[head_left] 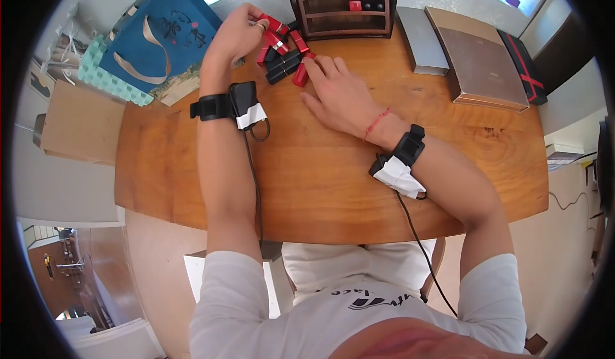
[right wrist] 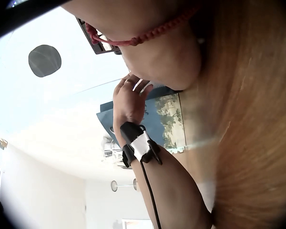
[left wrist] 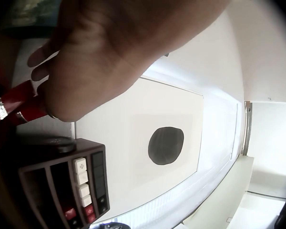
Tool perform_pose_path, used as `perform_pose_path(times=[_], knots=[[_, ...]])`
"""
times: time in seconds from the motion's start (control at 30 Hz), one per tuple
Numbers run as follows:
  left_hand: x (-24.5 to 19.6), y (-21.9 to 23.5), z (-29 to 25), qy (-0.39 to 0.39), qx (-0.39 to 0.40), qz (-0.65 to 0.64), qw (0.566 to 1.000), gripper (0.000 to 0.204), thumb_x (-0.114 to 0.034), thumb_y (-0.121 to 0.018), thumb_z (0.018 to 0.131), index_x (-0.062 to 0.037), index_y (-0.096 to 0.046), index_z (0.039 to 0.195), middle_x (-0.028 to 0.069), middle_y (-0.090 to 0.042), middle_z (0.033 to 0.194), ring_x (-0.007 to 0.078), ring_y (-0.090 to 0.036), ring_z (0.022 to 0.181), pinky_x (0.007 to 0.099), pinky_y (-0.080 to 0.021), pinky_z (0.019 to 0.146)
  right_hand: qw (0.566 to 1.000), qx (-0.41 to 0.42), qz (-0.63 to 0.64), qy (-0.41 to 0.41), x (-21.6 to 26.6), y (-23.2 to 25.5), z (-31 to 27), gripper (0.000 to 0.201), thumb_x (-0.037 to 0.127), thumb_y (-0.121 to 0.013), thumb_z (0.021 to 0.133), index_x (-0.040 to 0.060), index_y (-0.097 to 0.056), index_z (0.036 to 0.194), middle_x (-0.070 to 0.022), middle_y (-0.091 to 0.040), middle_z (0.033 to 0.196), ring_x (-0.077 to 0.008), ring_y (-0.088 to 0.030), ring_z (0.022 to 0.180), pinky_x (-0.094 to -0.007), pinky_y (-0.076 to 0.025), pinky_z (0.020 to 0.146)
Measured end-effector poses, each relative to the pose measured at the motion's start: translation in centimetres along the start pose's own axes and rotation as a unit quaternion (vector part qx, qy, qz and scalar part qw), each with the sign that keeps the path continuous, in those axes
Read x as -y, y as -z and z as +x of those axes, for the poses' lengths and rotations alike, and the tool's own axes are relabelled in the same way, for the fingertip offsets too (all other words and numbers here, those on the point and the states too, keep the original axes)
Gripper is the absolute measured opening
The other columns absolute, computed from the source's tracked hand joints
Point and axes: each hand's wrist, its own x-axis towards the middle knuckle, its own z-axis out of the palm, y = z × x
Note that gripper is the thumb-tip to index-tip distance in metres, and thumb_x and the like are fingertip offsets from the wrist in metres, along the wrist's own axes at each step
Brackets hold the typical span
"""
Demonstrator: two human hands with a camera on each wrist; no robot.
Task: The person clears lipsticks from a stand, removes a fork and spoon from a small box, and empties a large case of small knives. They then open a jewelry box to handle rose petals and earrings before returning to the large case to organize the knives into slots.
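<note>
A pile of red and black lipsticks lies at the back of the wooden table, left of the rack. My left hand [head_left: 234, 33] is over the pile's far left side, fingers curled, and pinches a red lipstick [head_left: 274, 24]. In the left wrist view a silver-banded red lipstick [left wrist: 16, 101] shows beside the fingertips. My right hand [head_left: 338, 96] rests palm down on the table with loosely straight fingers. Its index finger touches a red lipstick [head_left: 300, 75] at the pile's near right edge. Black lipsticks [head_left: 283, 67] lie between the two hands.
Behind the pile stands a dark wooden rack [head_left: 343, 33] with white, red and black lipsticks on its shelves. A blue paper bag [head_left: 144, 45] leans at the left. Along the right lie a grey box [head_left: 423, 42], a brown box [head_left: 477, 58] and a black box with red ribbon [head_left: 522, 64].
</note>
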Motion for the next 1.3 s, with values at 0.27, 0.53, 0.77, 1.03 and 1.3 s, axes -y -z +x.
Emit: perform_pose_path(times=[0.27,0.53,0.77,1.03,1.3], knots=[[-4.2,4.0,-2.6,-0.053,0.119,-0.121,0.984,0.025,-0.014,-0.071,0.108,0.0002,-0.069,0.128,0.0032,-0.076,0.104,0.0118,-0.066,0.091,0.0288,-0.053,0.079,0.969,-0.129,0.203,-0.055,-1.1,-0.7,1.2,0.065,0.029,-0.078,0.100,-0.0029,-0.051,0.150,-0.0221,-0.064,0.132,-0.0419,-0.061,0.123,-0.0496,-0.056,0.095],[-6.2,1.9,-3.0,-0.073,0.233,-0.180,0.953,0.026,-0.013,-0.068,0.107,-0.0014,-0.073,0.130,0.0020,-0.074,0.094,0.0106,-0.065,0.082,0.0276,-0.049,0.065,0.957,-0.062,0.241,-0.152,-0.9,-0.1,1.6,0.038,0.036,-0.072,0.104,0.0020,-0.068,0.119,-0.0224,-0.072,0.099,-0.0441,-0.070,0.092,-0.0540,-0.055,0.080],[-5.2,2.1,-2.6,-0.072,0.231,-0.150,0.958,0.024,-0.014,-0.067,0.109,-0.0002,-0.074,0.127,0.0010,-0.073,0.093,0.0092,-0.064,0.080,0.0274,-0.049,0.063,0.951,-0.086,0.258,-0.150,-1.0,-0.5,1.7,0.032,0.034,-0.067,0.107,0.0023,-0.069,0.106,-0.0242,-0.072,0.090,-0.0459,-0.070,0.086,-0.0552,-0.054,0.078],[-4.7,1.4,-2.0,-0.093,0.231,-0.149,0.957,0.023,-0.017,-0.067,0.110,-0.0013,-0.075,0.125,0.0001,-0.071,0.090,0.0099,-0.062,0.077,0.0274,-0.046,0.061,0.963,-0.060,0.207,-0.164,-0.4,0.6,1.5,0.034,0.034,-0.065,0.108,0.0011,-0.068,0.104,-0.0253,-0.072,0.087,-0.0483,-0.070,0.083,-0.0571,-0.054,0.075],[-3.7,2.9,-2.4,-0.090,0.168,-0.142,0.971,0.026,-0.023,-0.068,0.112,-0.0021,-0.076,0.123,-0.0004,-0.071,0.087,0.0079,-0.060,0.073,0.0265,-0.044,0.061,0.955,-0.028,0.224,-0.191,-0.7,0.3,1.2,0.034,0.035,-0.065,0.107,0.0015,-0.068,0.101,-0.0252,-0.074,0.083,-0.0487,-0.071,0.081,-0.0582,-0.055,0.074]])
